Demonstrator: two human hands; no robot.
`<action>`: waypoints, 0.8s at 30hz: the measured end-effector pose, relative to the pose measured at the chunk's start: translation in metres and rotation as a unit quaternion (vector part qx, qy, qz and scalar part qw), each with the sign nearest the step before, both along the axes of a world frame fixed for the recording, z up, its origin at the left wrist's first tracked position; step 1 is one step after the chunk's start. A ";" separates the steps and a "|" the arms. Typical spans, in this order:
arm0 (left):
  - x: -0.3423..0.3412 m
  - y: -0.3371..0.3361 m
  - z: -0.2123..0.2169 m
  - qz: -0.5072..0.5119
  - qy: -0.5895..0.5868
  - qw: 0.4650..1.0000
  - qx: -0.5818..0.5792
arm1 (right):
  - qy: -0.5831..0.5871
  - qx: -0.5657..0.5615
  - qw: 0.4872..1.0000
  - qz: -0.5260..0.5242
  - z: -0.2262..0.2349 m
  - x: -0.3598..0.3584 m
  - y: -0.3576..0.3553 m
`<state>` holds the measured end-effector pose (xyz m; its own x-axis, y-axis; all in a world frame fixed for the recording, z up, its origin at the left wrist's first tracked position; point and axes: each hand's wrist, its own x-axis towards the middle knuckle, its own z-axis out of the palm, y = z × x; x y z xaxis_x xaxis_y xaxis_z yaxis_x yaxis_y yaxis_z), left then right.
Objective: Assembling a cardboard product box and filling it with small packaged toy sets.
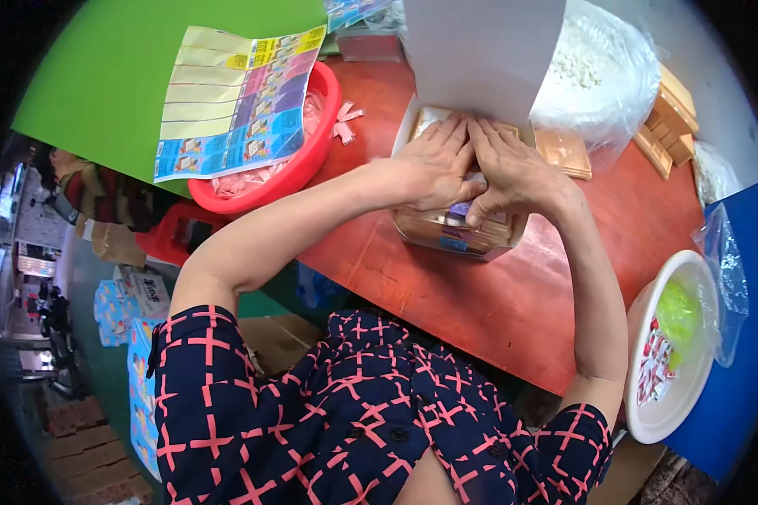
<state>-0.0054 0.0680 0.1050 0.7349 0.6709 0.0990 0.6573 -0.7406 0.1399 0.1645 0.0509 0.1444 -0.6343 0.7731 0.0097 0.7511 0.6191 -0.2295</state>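
Note:
At the middle of the red table stands an open cardboard box [404, 139], its pale lid [480, 55] raised behind it. Tan, clear-wrapped pieces [504, 220] fill the box; their exact kind I cannot make out. My left hand [436, 167] lies flat across the top of these pieces, fingers stretched forward. Beside it, my right hand [514, 172] rests on them too, its fingers extended and thumb pointing back toward me. The two hands meet at the fingertips. Much of the contents is hidden beneath them.
Left of the box is a red basin [333, 126] of pink strips, with a colourful printed sheet [236, 105] over it. A tan tray [563, 153], a clear bag of white pieces [598, 76] and stacked tan trays [667, 122] lie right. A white basin [640, 421] holds small packets.

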 end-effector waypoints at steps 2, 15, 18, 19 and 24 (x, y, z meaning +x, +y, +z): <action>0.001 -0.001 -0.002 -0.002 0.003 1.000 0.018 | -0.013 -0.033 0.999 -0.003 0.003 -0.004 0.001; -0.023 -0.007 0.020 -0.082 -0.181 0.979 0.043 | 0.071 0.022 0.997 -0.016 -0.004 -0.012 -0.005; -0.059 -0.020 0.033 -0.011 -0.359 0.924 0.129 | 0.091 0.014 0.996 -0.008 -0.010 -0.009 -0.005; -0.071 -0.023 0.030 0.025 -0.400 0.910 0.105 | 0.076 0.016 0.997 -0.018 -0.006 -0.011 -0.007; -0.093 -0.051 -0.012 0.158 -0.525 0.821 -0.160 | 0.029 0.065 0.997 -0.036 0.012 -0.025 -0.015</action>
